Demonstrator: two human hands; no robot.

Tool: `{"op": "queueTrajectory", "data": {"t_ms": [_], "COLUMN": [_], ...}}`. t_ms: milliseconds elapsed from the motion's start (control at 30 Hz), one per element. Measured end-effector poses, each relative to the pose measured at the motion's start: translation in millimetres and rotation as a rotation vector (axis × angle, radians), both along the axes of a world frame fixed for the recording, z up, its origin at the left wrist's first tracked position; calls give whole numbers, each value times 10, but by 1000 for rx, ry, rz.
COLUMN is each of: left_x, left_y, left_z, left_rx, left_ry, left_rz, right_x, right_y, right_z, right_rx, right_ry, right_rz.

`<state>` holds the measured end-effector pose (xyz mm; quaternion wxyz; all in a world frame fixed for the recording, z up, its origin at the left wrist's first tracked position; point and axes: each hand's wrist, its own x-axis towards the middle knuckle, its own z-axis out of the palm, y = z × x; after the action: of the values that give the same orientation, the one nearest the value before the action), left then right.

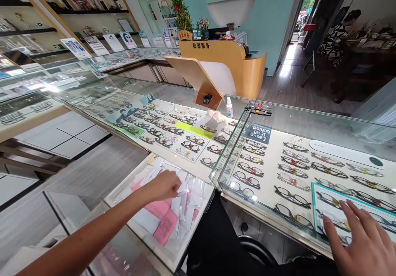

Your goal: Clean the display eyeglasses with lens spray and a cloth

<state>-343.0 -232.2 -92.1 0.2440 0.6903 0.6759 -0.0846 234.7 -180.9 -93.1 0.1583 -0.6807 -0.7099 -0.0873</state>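
My left hand is over a pulled-out drawer, its fingers curled in. Whether anything is inside the fist is hidden. Below it lie pink printed slips, white packets and clear plastic bags in a loose heap. At the lower right, my right hand is spread, fingers apart, over the glass counter top. Beneath the glass there, a teal-edged white card has eyeglasses on it, partly covered by the fingers.
Rows of eyeglasses fill the glass display case. On top are folded glasses, a small spray bottle, a crumpled cloth and a wooden-backed mirror. A stool stands below. One person sits at the back right.
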Motion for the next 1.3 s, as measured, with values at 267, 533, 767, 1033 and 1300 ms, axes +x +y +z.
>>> {"op": "queueTrajectory", "data": {"t_ms": [267,533,767,1033,1300], "left_x": [954,1708,2076,1991,1961], "left_y": [-49,1983,3728,4531,4679], "left_z": [1258,1272,734,342,259], "left_rx": [-203,669,795,706,713], "left_ry": [-277,-47,168,212,210], "left_rz": [-5,-360,-314,-333,-371], "right_x": [5,1,-13,-26,-19], "right_y": [20,27,56,69,59], "right_z": [-61,-128,-147,-201,-200], "right_rx": [39,57,5,22,20], "right_ry": [9,0,9,-14,-18], "right_rz": [36,63,49,64,69]}}
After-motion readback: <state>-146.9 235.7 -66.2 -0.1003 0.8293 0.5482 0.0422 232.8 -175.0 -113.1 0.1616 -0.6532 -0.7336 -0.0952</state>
